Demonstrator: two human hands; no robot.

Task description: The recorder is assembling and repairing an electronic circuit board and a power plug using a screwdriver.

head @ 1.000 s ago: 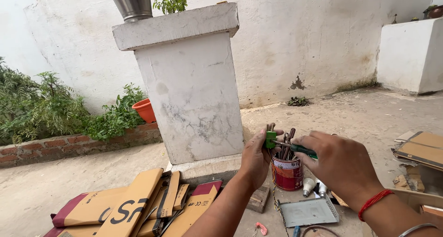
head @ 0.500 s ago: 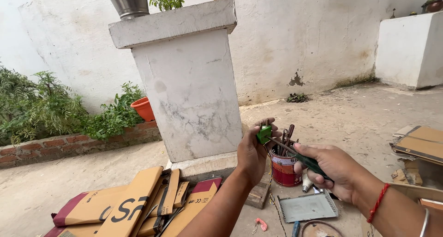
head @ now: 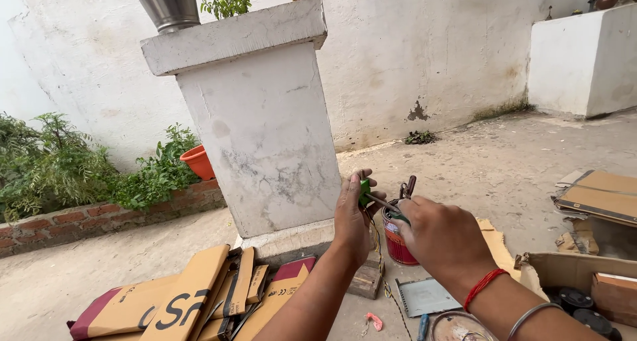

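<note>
Hands meet over a red tin [head: 400, 247] of tools in a walled yard. The left hand [head: 350, 213] is pinched shut around a small green part [head: 364, 190], thumb and fingertips clamped on its sides. The right hand [head: 443, 235] is closed on a screwdriver [head: 388, 205], its shaft running to the part. Small, rigid and probably light, it looks easily fumbled; gripping its flat sides seems safest.
</note>
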